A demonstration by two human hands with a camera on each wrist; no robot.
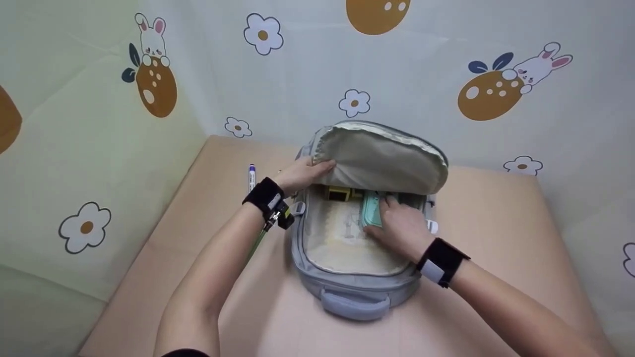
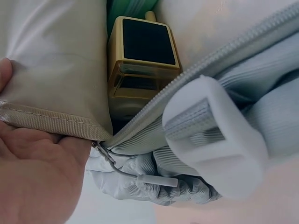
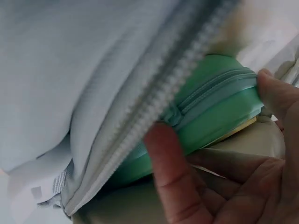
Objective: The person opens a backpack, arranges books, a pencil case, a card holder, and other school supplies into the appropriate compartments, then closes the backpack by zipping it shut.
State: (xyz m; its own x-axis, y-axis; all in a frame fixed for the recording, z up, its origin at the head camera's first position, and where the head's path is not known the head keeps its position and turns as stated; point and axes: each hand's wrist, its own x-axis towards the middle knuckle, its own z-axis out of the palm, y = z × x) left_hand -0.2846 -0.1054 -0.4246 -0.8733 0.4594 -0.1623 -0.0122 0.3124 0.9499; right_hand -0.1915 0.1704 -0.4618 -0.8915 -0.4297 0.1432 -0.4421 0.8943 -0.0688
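A grey backpack lies unzipped on the table, its flap raised. My left hand grips the flap's left edge, with the seam between thumb and fingers in the left wrist view. Inside the bag, my right hand holds a green zippered case. The right wrist view shows thumb and fingers around the case, close to the bag's zipper. Left of it in the bag sits a yellow-gold boxy object with a dark panel, partly under the flap.
A white marker with a blue cap stands out on the table beyond my left wrist. The bag's carry handle faces me. A white strap buckle hangs at the bag's side. Patterned curtains surround the table.
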